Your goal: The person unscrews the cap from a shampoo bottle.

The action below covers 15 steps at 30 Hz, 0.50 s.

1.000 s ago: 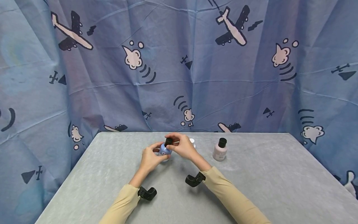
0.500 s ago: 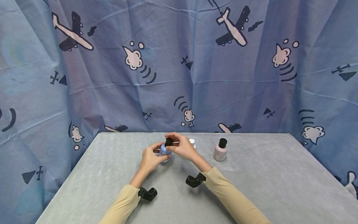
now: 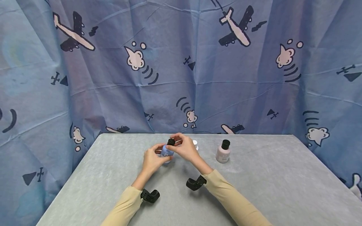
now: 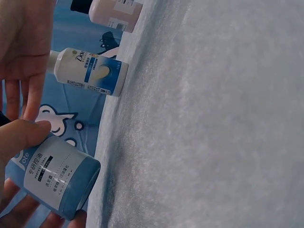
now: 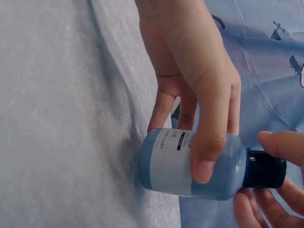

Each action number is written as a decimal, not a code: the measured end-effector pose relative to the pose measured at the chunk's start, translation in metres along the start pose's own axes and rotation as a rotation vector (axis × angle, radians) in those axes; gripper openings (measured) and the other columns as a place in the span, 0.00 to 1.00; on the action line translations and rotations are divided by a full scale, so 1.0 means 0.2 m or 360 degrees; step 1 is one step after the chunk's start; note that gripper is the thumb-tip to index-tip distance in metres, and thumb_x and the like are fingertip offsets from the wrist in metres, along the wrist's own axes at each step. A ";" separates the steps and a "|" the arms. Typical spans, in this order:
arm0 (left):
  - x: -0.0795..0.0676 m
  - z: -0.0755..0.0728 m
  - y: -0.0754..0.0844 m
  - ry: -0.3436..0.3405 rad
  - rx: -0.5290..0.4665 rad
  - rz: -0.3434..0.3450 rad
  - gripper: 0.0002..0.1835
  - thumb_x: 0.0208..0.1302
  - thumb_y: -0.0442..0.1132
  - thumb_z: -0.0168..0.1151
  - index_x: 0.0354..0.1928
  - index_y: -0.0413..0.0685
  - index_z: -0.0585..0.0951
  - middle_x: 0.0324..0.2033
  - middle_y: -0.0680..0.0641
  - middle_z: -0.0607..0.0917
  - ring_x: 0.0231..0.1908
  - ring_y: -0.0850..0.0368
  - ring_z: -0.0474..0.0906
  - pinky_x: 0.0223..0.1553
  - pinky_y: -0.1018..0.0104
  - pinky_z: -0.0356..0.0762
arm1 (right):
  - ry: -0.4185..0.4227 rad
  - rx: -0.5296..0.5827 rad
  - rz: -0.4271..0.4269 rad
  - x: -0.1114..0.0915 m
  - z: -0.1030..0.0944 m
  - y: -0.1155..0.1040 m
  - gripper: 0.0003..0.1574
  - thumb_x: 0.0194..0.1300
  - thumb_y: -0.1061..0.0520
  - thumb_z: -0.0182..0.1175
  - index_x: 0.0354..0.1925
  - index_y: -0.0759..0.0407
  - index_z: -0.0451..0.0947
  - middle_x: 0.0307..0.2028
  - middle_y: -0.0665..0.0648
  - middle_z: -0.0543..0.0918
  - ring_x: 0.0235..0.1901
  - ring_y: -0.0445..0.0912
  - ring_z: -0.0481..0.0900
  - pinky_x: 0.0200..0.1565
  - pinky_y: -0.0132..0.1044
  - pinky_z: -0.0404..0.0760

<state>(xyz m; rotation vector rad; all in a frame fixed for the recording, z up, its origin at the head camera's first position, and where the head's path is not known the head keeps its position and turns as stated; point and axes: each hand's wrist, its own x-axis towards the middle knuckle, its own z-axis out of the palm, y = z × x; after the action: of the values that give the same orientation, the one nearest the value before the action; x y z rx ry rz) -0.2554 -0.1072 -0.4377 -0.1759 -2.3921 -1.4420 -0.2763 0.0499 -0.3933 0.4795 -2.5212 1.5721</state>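
A small blue bottle (image 3: 167, 152) with a white label and a black screw cap (image 3: 171, 142) stands a little tilted at the back middle of the table. My left hand (image 3: 151, 161) grips its body, thumb on the near side and fingers behind. At the top, my right hand (image 3: 185, 149) holds the cap between thumb and fingers. The right wrist view shows the cap (image 5: 266, 169) seated on the bottle's neck. In the left wrist view the bottle's label (image 4: 50, 171) is visible, while the cap is mostly hidden by the left thumb.
A white bottle (image 4: 90, 71) with a blue label stands behind my right hand, largely hidden in the head view. Right of it is a pale pink bottle (image 3: 223, 153) with a black cap. The grey-covered table (image 3: 268, 182) ends at a blue airplane-print curtain (image 3: 169, 78).
The right fingers have shifted slightly around the cap, the thumb moving left and the fingertips right. My left hand and the bottle stay almost still.
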 end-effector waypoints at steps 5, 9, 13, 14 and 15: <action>0.00 0.00 0.00 0.0011 -0.0007 0.0000 0.28 0.40 0.42 0.79 0.49 0.47 0.84 0.39 0.42 0.88 0.38 0.48 0.85 0.36 0.60 0.81 | 0.0012 -0.0013 -0.0008 0.00 0.01 0.01 0.22 0.51 0.55 0.73 0.45 0.58 0.80 0.40 0.58 0.85 0.36 0.48 0.83 0.35 0.34 0.81; -0.01 0.01 0.00 0.0013 -0.0001 0.0001 0.29 0.40 0.42 0.79 0.49 0.47 0.84 0.39 0.42 0.88 0.38 0.48 0.85 0.36 0.61 0.80 | 0.0016 -0.0026 -0.0041 0.00 0.01 0.02 0.23 0.51 0.55 0.73 0.46 0.59 0.80 0.40 0.59 0.85 0.36 0.49 0.83 0.34 0.34 0.81; -0.01 0.01 0.00 0.0004 -0.0012 -0.0004 0.28 0.40 0.42 0.79 0.49 0.48 0.84 0.38 0.42 0.88 0.38 0.48 0.85 0.35 0.61 0.80 | 0.0022 -0.0016 -0.0070 -0.01 0.01 0.02 0.23 0.51 0.56 0.73 0.46 0.60 0.81 0.40 0.59 0.85 0.36 0.49 0.82 0.36 0.35 0.81; -0.01 0.01 0.00 0.0002 -0.0016 -0.0001 0.28 0.40 0.42 0.79 0.49 0.48 0.84 0.38 0.42 0.88 0.37 0.49 0.85 0.35 0.61 0.80 | 0.0026 -0.0018 -0.0077 -0.01 0.01 0.02 0.22 0.51 0.56 0.73 0.46 0.59 0.81 0.40 0.58 0.86 0.36 0.49 0.82 0.36 0.35 0.81; -0.01 0.01 0.00 -0.0002 -0.0021 0.0001 0.28 0.40 0.42 0.79 0.49 0.48 0.84 0.39 0.42 0.88 0.38 0.48 0.85 0.35 0.61 0.80 | 0.0028 -0.0018 -0.0085 -0.01 0.01 0.02 0.22 0.51 0.56 0.73 0.46 0.59 0.81 0.40 0.58 0.86 0.36 0.49 0.82 0.37 0.36 0.81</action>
<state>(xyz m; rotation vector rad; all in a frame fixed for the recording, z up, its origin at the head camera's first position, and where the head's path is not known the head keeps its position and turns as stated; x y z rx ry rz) -0.2533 -0.1054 -0.4393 -0.1808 -2.3838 -1.4581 -0.2758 0.0489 -0.3977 0.5243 -2.4816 1.5360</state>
